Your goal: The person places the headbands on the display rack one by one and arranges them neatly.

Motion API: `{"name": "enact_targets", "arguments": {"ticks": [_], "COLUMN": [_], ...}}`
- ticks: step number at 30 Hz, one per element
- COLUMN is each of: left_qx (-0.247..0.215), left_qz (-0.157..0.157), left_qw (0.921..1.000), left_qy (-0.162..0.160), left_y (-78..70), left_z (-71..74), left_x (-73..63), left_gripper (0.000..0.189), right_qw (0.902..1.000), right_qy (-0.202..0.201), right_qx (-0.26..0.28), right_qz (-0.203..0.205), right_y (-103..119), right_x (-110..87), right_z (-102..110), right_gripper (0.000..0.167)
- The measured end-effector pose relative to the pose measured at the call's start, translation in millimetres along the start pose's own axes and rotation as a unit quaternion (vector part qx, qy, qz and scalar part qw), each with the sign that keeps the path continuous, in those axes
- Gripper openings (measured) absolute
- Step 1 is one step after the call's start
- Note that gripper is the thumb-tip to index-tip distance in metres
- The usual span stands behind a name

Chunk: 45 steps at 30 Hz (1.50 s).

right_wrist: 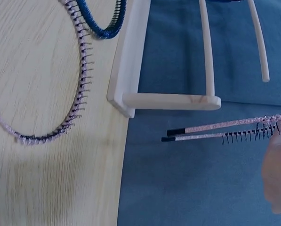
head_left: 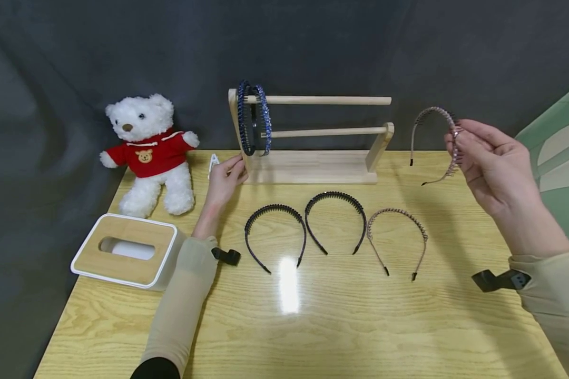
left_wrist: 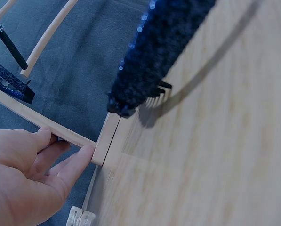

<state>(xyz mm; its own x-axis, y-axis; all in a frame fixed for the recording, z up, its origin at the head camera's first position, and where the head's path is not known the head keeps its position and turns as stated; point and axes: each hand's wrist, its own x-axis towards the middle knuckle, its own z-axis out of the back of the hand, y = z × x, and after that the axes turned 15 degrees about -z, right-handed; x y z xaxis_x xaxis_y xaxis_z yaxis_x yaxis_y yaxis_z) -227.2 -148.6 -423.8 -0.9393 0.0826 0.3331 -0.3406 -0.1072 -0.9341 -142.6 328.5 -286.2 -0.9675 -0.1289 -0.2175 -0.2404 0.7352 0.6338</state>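
Pink toothed headband [head_left: 455, 136]: saw it clamped between the right hand's [head_left: 495, 163] thumb and fingers, raised right of the wooden rack [head_left: 308, 166]; in the right wrist view, lost most of that hand past the edge. Saw the left hand [head_left: 224, 184] touching the rack's left upright, but couldn't tell whether its fingers clamped it. Couldn't identify a half-hidden white object [head_left: 213, 161] beside it. Noted blue headbands [head_left: 266, 123] on the rack, dark headbands [head_left: 335, 194] below, and a bear-face patch [head_left: 144, 156] on the teddy bear's [head_left: 142, 121] red sweater [head_left: 163, 152].
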Motion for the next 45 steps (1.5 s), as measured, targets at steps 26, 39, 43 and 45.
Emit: {"name": "enact_targets", "arguments": {"ticks": [26, 39, 43, 45], "left_qx": [-0.002, 0.011, 0.007, 0.004], "left_qz": [0.003, -0.004, -0.004, -0.003], "left_qw": [1.0000, 0.9999, 1.0000, 1.0000], "left_qy": [0.002, -0.003, -0.006, -0.007], "left_y": [-0.5, 1.2, 1.2, 1.0], "left_z": [-0.5, -0.2, -0.9, -1.2], "left_x": [0.7, 0.7, 1.1, 1.4], "left_gripper": [0.040, 0.038, 0.037, 0.037], "right_qw": [0.9966, 0.9957, 0.9953, 0.9948], "right_qy": [0.011, 0.015, 0.021, 0.026], "right_qx": [0.036, 0.020, 0.016, 0.015], "right_qz": [0.073, 0.089, 0.093, 0.097], "right_y": [-12, -12, -13, -14], "right_x": [8.5, 12.9, 13.4, 14.7], "right_z": [-34, -46, -51, -54], "right_gripper": [0.029, 0.030, 0.030, 0.030]}}
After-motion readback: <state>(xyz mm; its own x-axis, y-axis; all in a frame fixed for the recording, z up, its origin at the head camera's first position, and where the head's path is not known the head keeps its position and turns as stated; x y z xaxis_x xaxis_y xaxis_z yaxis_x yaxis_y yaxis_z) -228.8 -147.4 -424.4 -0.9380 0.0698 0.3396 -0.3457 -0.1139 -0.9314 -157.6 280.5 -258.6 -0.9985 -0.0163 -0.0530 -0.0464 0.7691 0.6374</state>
